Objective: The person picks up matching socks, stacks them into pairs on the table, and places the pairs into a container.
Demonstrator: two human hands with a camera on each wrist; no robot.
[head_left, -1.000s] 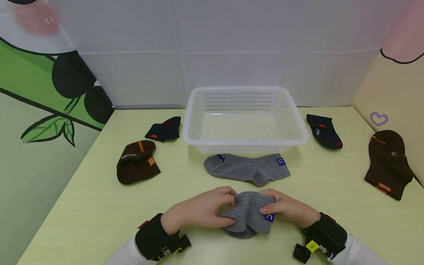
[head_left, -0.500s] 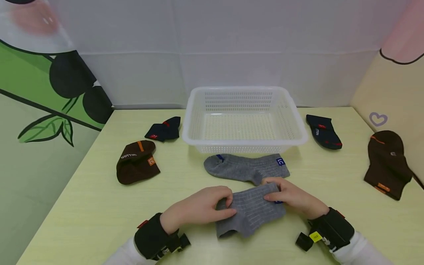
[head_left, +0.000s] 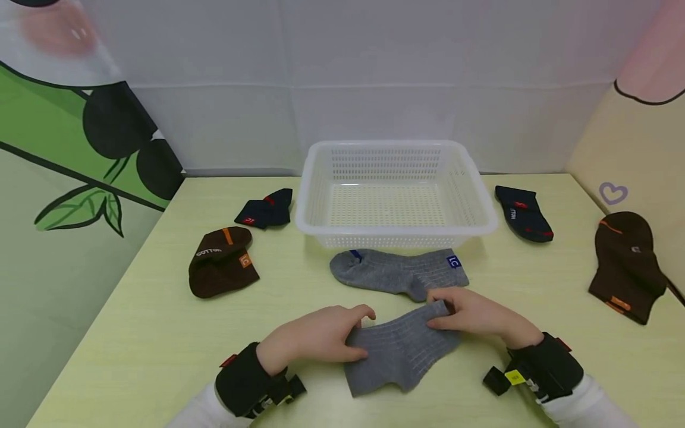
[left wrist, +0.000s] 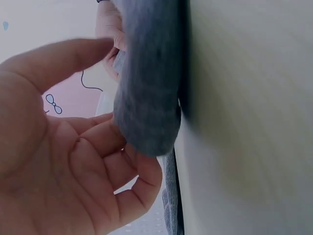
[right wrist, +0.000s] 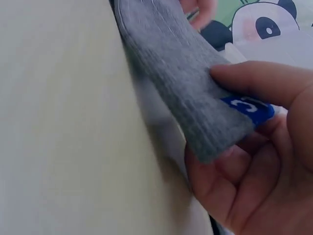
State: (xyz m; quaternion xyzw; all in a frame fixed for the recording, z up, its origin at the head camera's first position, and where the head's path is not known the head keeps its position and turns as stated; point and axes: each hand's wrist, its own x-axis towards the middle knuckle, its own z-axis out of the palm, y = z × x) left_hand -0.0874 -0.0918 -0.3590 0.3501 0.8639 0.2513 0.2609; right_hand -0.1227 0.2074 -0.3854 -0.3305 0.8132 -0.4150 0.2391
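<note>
A ribbed grey knit sock (head_left: 398, 348) lies between the person's two hands, on the near side of a pale yellow-green tabletop (head_left: 160, 368); the right hand (head_left: 476, 318) pinches one end, thumb on top and fingers curled beneath, beside a blue woven label (right wrist: 252, 110); that end is raised off the table. The left hand (head_left: 323, 336) is at the other end, its thumb and fingers apart, some fingertips touching the fabric; the index finger stands lifted.

Just beyond lies a second grey sock with a dark blue toe mark (head_left: 393, 270); the right fingers overlap its heel in the head view, though whether they touch it cannot be told; behind it stands a white perforated plastic basket (head_left: 396, 230). A navy sock (head_left: 267, 209) and a brown one with orange marks (head_left: 216, 270) lie left of the basket; another navy sock (head_left: 524, 217) and another brown sock (head_left: 626, 261) lie to its right.
</note>
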